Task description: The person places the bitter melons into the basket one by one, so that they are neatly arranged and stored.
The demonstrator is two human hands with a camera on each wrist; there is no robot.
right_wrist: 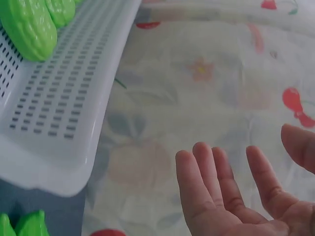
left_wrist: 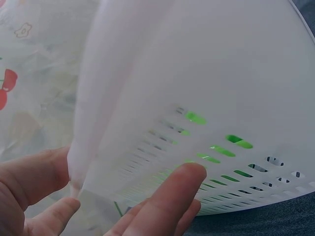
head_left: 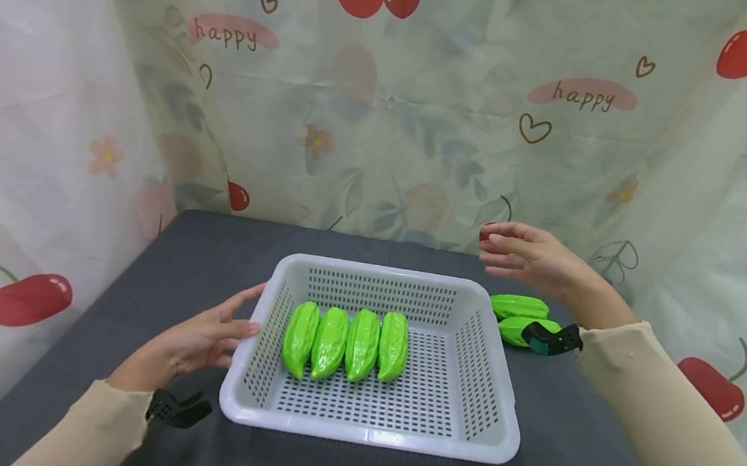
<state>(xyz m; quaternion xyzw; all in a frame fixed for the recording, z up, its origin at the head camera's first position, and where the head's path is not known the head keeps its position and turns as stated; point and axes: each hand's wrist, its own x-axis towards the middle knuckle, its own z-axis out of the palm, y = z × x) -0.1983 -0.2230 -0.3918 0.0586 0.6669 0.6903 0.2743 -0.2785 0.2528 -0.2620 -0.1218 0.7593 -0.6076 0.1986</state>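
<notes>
A white perforated plastic basket point(head_left: 367, 439) stands on the dark table. Several shiny green bitter melons point(head_left: 363, 344) lie side by side in its left half, their tips toward the front. At the basket's left side, my left hand point(head_left: 204, 340) holds the rim, thumb over the edge and other fingers along the outer wall point(left_wrist: 211, 64). My right hand point(head_left: 522, 259) hovers beyond the basket's back right corner, fingers apart and nothing in them, as the right wrist view also shows. Two more bitter melons point(head_left: 520, 306) lie on the table by the basket's right side, partly hidden by the right wrist's band.
The dark tabletop point(head_left: 203, 247) extends around the basket. A pale curtain point(head_left: 408, 154) printed with cherries and hearts hangs behind the table and along both sides. Each wrist wears a black camera band point(head_left: 177, 409).
</notes>
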